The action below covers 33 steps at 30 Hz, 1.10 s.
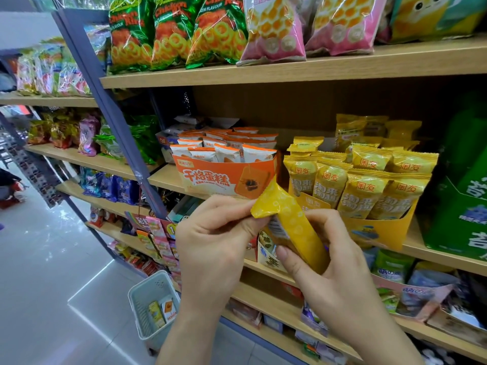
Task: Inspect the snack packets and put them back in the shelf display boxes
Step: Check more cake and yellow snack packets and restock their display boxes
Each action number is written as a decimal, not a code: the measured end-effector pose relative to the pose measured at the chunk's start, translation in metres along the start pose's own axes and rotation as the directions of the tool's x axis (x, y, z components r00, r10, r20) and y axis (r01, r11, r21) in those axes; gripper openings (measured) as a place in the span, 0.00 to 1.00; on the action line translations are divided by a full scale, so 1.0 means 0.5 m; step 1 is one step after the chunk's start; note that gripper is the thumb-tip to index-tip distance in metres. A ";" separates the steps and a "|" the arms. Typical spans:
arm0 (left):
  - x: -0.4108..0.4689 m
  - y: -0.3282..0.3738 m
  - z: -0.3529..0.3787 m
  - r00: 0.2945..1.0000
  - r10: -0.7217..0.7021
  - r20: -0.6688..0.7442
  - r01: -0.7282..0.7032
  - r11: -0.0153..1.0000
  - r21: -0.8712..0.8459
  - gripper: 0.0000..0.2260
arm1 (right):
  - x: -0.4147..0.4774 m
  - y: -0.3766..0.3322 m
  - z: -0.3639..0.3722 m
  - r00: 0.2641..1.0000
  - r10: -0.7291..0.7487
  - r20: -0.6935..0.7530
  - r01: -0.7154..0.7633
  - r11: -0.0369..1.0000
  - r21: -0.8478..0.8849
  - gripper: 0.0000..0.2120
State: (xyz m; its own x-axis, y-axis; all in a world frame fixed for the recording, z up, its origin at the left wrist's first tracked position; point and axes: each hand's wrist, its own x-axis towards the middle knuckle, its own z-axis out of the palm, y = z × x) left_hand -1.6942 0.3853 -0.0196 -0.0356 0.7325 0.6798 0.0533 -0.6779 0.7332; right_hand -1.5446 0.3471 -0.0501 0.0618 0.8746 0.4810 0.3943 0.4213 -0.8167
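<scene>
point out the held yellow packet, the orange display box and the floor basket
yellow packet [293, 222], head view, patterned middle
orange display box [210, 180], head view, front panel
basket [139, 309], head view, left wall

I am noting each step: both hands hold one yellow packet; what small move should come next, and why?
Probably carry the yellow packet up and right to the yellow display box. The left hand and right hand both grip it, and its colour matches the packets standing in that box.
</scene>
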 end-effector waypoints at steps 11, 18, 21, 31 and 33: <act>-0.007 0.002 -0.014 0.967 -0.145 0.209 0.149 0.989 -0.002 0.10 | 0.024 -0.024 -0.003 0.990 -0.072 -0.121 0.086 0.990 0.109 0.17; -0.026 -0.004 -0.003 0.973 -0.197 0.123 0.213 0.968 -0.135 0.06 | 0.021 -0.020 0.012 0.985 -0.063 -0.159 0.091 0.980 0.177 0.16; -0.029 -0.007 0.003 0.965 -0.230 0.123 0.250 0.951 -0.184 0.06 | 0.021 -0.019 0.014 0.982 -0.086 -0.166 0.110 0.983 0.146 0.16; -0.018 0.005 -0.002 0.991 -0.004 0.137 -0.006 0.997 0.071 0.04 | 0.025 -0.011 0.018 0.914 -0.365 -0.178 0.357 0.931 -0.077 0.18; -0.012 -0.004 -0.011 0.992 0.079 0.097 -0.091 0.988 0.126 0.08 | 0.029 -0.018 0.008 0.952 -0.303 -0.046 0.304 0.953 0.003 0.22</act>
State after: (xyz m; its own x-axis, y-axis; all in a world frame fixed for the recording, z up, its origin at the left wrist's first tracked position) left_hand -1.6996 0.3819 -0.0248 0.0653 0.6793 0.7309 0.1812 -0.7284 0.6608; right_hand -1.5508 0.3571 -0.0371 -0.0183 0.6935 0.7202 0.3920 0.6676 -0.6329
